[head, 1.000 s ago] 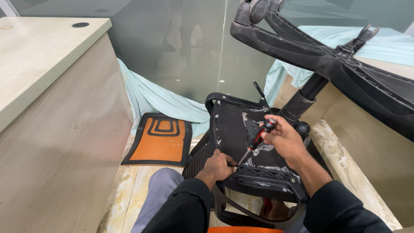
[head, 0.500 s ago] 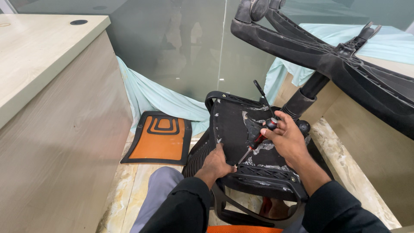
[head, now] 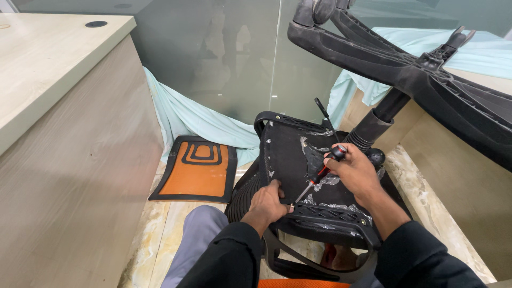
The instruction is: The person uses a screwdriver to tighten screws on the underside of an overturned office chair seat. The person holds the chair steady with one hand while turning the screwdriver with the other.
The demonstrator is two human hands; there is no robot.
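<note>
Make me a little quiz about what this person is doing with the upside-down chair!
1. True or false: the right hand holds a screwdriver with a red and black handle.
2. What does the left hand rest on? A) the orange and black panel B) the underside of the chair seat C) the wooden desk
3. Fill in: the chair's black star-shaped base points ____, above the seat.

Key: 1 true. 2 B. 3 up.
</note>
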